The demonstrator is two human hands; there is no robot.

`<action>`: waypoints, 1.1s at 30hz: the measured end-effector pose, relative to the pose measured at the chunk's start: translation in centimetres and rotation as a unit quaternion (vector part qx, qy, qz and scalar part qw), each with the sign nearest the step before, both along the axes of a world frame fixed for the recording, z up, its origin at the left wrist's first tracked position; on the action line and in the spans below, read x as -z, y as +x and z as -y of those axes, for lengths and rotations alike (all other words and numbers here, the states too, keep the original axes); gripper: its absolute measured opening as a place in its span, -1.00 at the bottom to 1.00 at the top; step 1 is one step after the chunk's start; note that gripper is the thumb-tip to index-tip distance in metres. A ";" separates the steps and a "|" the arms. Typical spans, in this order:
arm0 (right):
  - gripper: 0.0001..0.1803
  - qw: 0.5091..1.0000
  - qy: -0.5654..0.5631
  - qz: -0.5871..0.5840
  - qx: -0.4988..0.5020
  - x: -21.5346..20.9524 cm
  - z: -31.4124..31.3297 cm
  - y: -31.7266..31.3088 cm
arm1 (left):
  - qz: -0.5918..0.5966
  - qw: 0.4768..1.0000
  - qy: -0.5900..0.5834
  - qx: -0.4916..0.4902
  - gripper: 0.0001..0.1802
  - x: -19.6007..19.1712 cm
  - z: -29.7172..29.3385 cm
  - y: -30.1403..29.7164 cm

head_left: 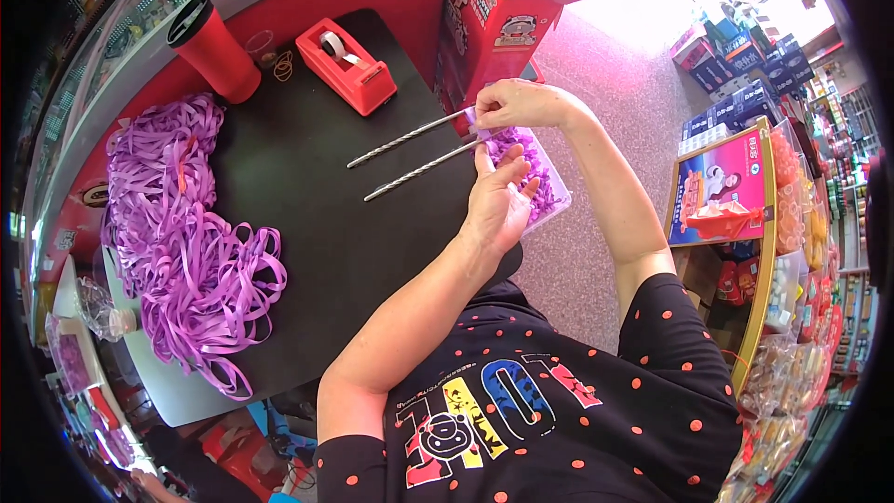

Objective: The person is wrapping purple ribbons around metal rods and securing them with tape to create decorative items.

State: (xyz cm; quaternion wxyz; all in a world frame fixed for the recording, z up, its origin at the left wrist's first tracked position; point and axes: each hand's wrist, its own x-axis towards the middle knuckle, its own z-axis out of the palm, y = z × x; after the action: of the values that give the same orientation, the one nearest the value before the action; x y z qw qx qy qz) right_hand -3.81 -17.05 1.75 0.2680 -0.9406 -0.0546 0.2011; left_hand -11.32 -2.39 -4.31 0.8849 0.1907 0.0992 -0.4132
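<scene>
My right hand (521,104) pinches a strip of purple ribbon (471,117) at the right end of two twisted metal rods. The farther rod (408,140) and the nearer rod (419,174) lie roughly parallel, pointing left over the dark tabletop; my fingers hide their right ends. Palm up, my left hand (500,205) is just below, its thumb close to the nearer rod and its other fingers loosely bent and apart. Beneath and beside both hands, a clear plastic box (559,197) contains many small purple ribbon pieces (538,177).
A large heap of purple ribbon (177,224) covers the left of the black table (312,270). Farther back are a red tumbler (219,51), rubber bands (283,66) and a red tape dispenser (346,70). A red carton (503,23) stands beyond the hands; stocked shelves line the right.
</scene>
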 end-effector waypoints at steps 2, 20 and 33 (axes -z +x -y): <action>-0.67 1.000 -0.017 0.006 0.002 -0.2 -0.3 0.0 | 0.006 1.000 0.000 0.005 -0.06 -0.1 0.0 0.1; -0.70 0.790 0.515 -0.114 0.313 9.4 1.3 -3.4 | -0.035 0.998 -0.043 0.022 0.00 -0.2 -0.5 0.4; -0.67 0.598 0.777 -0.156 0.116 16.0 -1.5 -1.0 | -0.061 0.998 -0.028 0.022 0.05 -1.1 -0.9 0.1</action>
State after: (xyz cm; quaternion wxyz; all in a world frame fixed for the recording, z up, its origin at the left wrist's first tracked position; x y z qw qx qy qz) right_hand -4.78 -15.58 -14.24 0.9233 -0.3293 -0.0384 0.1938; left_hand -11.19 -1.51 -3.26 0.8729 0.1426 0.1375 -0.4458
